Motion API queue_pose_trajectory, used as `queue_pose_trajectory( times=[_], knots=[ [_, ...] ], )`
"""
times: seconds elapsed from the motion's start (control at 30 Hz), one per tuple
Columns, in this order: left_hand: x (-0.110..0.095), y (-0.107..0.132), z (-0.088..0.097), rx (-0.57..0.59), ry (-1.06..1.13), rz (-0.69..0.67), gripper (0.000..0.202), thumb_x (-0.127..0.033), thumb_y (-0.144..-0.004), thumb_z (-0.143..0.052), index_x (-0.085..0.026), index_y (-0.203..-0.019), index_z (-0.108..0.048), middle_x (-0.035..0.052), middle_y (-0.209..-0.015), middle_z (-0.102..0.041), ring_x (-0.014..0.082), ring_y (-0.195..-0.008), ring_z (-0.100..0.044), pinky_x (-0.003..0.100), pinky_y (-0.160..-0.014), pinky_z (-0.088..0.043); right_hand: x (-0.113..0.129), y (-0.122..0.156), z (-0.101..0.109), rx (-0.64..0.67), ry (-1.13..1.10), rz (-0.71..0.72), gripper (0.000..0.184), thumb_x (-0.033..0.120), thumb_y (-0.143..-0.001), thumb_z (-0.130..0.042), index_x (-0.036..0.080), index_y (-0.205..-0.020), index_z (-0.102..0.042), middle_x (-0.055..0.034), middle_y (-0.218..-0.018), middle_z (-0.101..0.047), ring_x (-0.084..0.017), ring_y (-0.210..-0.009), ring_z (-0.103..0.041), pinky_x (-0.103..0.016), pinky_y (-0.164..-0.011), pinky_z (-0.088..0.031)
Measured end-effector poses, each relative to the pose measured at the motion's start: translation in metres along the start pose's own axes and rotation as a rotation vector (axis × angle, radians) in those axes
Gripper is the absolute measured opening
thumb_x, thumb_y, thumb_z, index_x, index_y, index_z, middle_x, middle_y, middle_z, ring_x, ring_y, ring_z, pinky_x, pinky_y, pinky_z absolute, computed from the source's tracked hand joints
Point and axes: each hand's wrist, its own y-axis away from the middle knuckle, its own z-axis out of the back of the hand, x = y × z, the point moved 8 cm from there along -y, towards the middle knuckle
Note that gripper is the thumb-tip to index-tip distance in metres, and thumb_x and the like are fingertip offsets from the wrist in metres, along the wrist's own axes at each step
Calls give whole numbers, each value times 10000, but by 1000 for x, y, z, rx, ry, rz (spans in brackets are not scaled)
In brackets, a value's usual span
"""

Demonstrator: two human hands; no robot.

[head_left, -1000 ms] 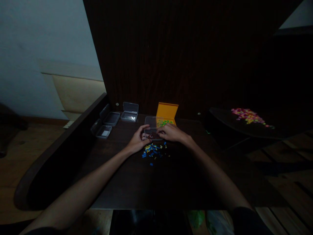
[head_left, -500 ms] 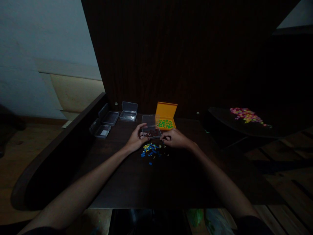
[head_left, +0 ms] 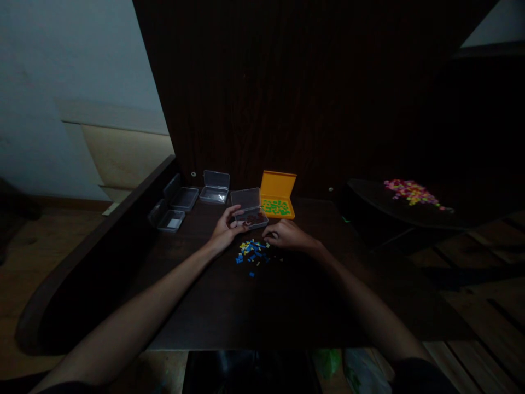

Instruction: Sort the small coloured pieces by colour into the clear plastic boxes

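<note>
My left hand (head_left: pixel 224 229) grips the left side of a clear plastic box (head_left: pixel 246 201) whose lid stands raised. Small brown pieces (head_left: pixel 255 219) lie inside it. Close to the box's front right corner is my right hand (head_left: pixel 285 234), its fingers curled together; whatever they hold, if anything, is hidden. Below both hands, a loose pile of small blue, yellow and whitish pieces (head_left: pixel 254 252) is spread on the dark table (head_left: pixel 246 312). An orange box (head_left: pixel 279 184) with its lid up stands just behind, holding many small green pieces (head_left: pixel 275 207).
Three other clear boxes with raised lids stand at the back left: one by the back panel (head_left: pixel 215 194), one beside the side rail (head_left: pixel 186 198), one nearer (head_left: pixel 172 220) with a white patch inside. Pink and yellow pieces (head_left: pixel 414 192) are heaped on a dark surface at right.
The clear box in my left hand has shifted slightly left and tilted, its lid now clear of the orange box. My right hand has moved a little left and down, towards the pile.
</note>
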Motion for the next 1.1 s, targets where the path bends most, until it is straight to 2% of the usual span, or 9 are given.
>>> queue_pose_trajectory(
  times=[0.3, 0.47, 0.57, 0.63, 0.77, 0.9, 1.0, 1.1],
  knots=[
    [1, 1, 3, -75, 55, 53, 699, -49, -496, -758, -200, -1131, -505, 67, -1186, -548, 162, -903, -626, 404, -936, -464, 1, -2, -4, 56, -58, -18, 115, 203, -782, -568, 172, -830, -668, 19, -656, -610, -83, -557, -475, -211, -560, -290],
    [0, 1, 3, -108, 91, 77, 668, -38, -499, -737, -195, -1112, -521, 67, -1169, -552, 170, -907, -621, 390, -905, -488, 2, -1, -4, 120, -128, -41, 94, 179, -751, -582, 162, -828, -633, 35, -632, -564, -78, -551, -455, -206, -559, -295],
    [-1, 2, 4, -142, 146, 90, 632, -23, -511, -713, -183, -1093, -525, 75, -1154, -554, 178, -917, -620, 378, -872, -511, 3, -1, 3, 139, -204, -21, 98, 170, -747, -577, 153, -830, -626, 52, -593, -516, -73, -521, -430, -205, -537, -288],
    [0, 1, 4, -150, 152, 93, 627, -20, -517, -711, -183, -1094, -523, 81, -1163, -551, 180, -918, -622, 381, -865, -517, 1, -2, 14, 101, -283, -22, 100, 177, -748, -572, 149, -826, -626, 69, -553, -451, -70, -495, -386, -205, -513, -271],
    [0, 1, 2, -88, 74, 55, 690, -27, -511, -741, -195, -1138, -504, 80, -1206, -540, 162, -910, -632, 381, -909, -496, -2, -6, 43, -82, -386, -18, 118, 217, -764, -560, 144, -819, -635, 89, -513, -355, -70, -482, -324, -205, -500, -247],
    [-1, 2, -5, 24, -5, 14, 722, -45, -528, -750, -208, -1176, -478, 86, -1245, -518, 137, -873, -648, 340, -868, -508, 1, -17, 55, -185, -238, -57, 108, 182, -741, -565, 138, -788, -652, 66, -535, -441, -74, -504, -373, -210, -529, -261],
    [-2, 4, -9, 68, -53, 2, 716, -62, -549, -745, -215, -1191, -468, 94, -1276, -493, 125, -859, -649, 304, -822, -516, 2, -29, 53, -188, -40, -108, 109, 162, -729, -566, 152, -771, -666, 23, -610, -545, -95, -567, -453, -219, -555, -270],
    [-3, 5, -12, 92, -75, -5, 706, -64, -562, -733, -218, -1198, -468, 103, -1293, -481, 118, -848, -647, 290, -803, -515, -3, -38, 46, -148, 60, -174, 126, 186, -743, -561, 169, -790, -676, -5, -674, -608, -117, -616, -500, -227, -560, -276]
  ],
)
